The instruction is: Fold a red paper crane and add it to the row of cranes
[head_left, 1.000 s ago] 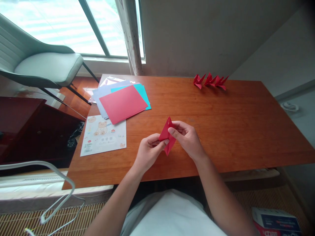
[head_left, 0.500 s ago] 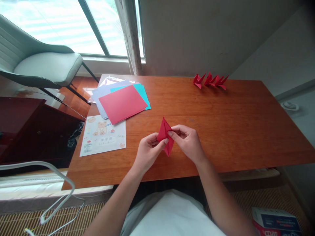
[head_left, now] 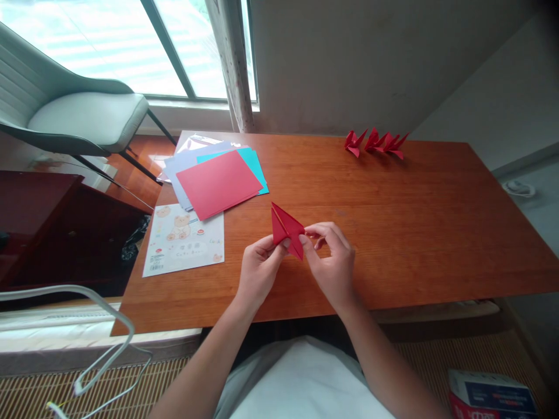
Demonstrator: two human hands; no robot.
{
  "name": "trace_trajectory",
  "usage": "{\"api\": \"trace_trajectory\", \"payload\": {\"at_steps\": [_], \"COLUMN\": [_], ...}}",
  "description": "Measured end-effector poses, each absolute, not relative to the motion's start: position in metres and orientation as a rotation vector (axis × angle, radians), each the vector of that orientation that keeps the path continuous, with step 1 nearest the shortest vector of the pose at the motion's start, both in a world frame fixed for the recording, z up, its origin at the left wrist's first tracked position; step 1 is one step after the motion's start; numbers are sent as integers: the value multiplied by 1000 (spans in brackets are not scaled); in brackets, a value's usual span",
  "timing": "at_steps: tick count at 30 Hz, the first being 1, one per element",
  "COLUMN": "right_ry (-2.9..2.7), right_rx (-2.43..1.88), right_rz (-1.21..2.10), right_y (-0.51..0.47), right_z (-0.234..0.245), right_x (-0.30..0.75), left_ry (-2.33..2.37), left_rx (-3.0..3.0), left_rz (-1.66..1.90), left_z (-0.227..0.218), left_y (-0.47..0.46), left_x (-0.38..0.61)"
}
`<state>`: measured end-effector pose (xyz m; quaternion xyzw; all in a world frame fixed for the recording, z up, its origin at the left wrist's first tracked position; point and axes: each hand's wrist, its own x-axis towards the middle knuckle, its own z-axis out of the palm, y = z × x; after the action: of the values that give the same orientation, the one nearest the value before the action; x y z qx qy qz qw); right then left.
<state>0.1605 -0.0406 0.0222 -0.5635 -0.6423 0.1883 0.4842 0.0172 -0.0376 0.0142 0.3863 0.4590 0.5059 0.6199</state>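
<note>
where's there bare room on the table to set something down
Widest: the table right of the right hand, before the red figures. Also between figures and coloured sheets. Crowded: left, under those sheets and the bear sheet; front centre, where the left hand and right hand hold folded paper.

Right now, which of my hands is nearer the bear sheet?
Left. Your left hand is to the right of the bear sheet; your right hand is farther right, across the folded red paper.
</note>
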Motion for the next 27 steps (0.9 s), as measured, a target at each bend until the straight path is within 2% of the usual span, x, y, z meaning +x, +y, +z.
{"api": "trace_trajectory", "payload": {"at_steps": [16,19,24,27], "right_ry": [-1852,-1820,-1807,-1834], "right_rx": [-1184,-1151,-1084,-1102], "right_rz": [132,250,703,820], "right_y": [-57,-52,-37,-31], "right_z": [6,13,34,42], "right_x": [135,140,160,171], "left_ry": [965,914,869,871], "left_rx": [639,578,553,570], "left_rz": [1179,1182,1162,1142], "left_z": [11,13,14,15], "left_y": [-38,-36,-33,-33], "left_x": [10,9,7,6]}}
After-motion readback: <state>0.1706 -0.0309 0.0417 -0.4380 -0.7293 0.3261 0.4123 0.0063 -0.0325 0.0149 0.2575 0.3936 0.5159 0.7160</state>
